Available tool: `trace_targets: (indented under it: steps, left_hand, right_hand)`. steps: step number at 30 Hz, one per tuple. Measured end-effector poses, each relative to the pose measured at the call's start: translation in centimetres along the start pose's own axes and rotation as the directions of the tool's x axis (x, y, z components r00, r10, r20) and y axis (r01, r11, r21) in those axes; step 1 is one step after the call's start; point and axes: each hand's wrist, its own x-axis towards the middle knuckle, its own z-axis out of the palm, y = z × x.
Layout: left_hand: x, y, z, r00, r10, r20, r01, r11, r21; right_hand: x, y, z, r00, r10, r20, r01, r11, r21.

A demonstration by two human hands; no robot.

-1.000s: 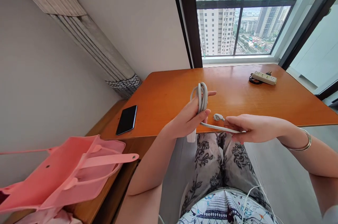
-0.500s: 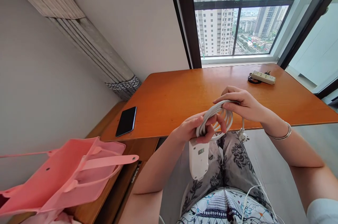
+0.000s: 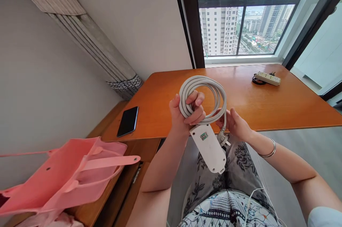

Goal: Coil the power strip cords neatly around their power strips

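My left hand (image 3: 188,111) is closed around the left side of a coiled white cable (image 3: 219,93), which I hold up over the table's near edge. Below that hand hangs the white power strip (image 3: 210,150), tilted, with a small label on the face towards me. The plug (image 3: 223,138) dangles from the cable's end beside the strip. My right hand (image 3: 237,125) is at the coil's lower right, thumb raised and apart from the fingers. Its fingertips are partly hidden behind the cable; whether they touch it I cannot tell.
On the orange-brown table (image 3: 165,91) lie a black phone (image 3: 128,122) at left and another power strip (image 3: 268,78) with a black cord at the back right. A pink bag (image 3: 69,177) rests at the lower left. Behind the table is a window (image 3: 245,27).
The coil has risen and turned to face me in my left hand, and the strip now slants to the right. My right hand has come off the coil's top and moved lower.
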Motion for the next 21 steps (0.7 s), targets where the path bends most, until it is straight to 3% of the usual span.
trace_targets:
  steps: [3,7,10,13,16,18,21]
  left_hand:
    - [0.0,-0.2,-0.1,1.000,-0.013,0.006,0.013,1.000,0.017]
    - [-0.4,-0.6,0.0,0.994,-0.044,0.101,0.031,0.992,0.120]
    - [-0.6,-0.6,0.3,0.986,-0.059,0.155,0.032,0.985,0.171]
    - [-1.1,-0.5,0.5,0.992,-0.032,0.126,0.022,0.997,0.076]
    - [-1.6,-0.4,0.7,0.998,-0.015,0.067,0.017,1.000,-0.022]
    - [-1.8,-0.7,0.8,0.999,-0.043,0.023,0.043,0.999,-0.018]
    - [-1.8,-1.4,1.1,0.993,-0.114,0.002,0.114,0.993,0.016]
  right_hand:
    - [-0.1,0.7,0.4,0.998,-0.015,-0.056,0.018,0.998,0.065]
    - [0.1,0.9,0.0,0.992,-0.060,-0.114,0.068,0.996,0.064]
    - [0.2,1.4,-0.7,0.996,-0.053,-0.070,0.051,0.998,-0.024]
    - [0.3,2.0,-1.9,0.993,-0.109,-0.047,0.105,0.991,-0.078]
    - [0.9,2.4,-3.5,0.942,-0.283,-0.180,0.240,0.944,-0.225]
    - [1.6,2.3,-4.3,0.906,-0.365,-0.212,0.257,0.875,-0.410]
    - [2.6,1.7,-4.6,0.921,-0.337,-0.197,0.196,0.836,-0.513]
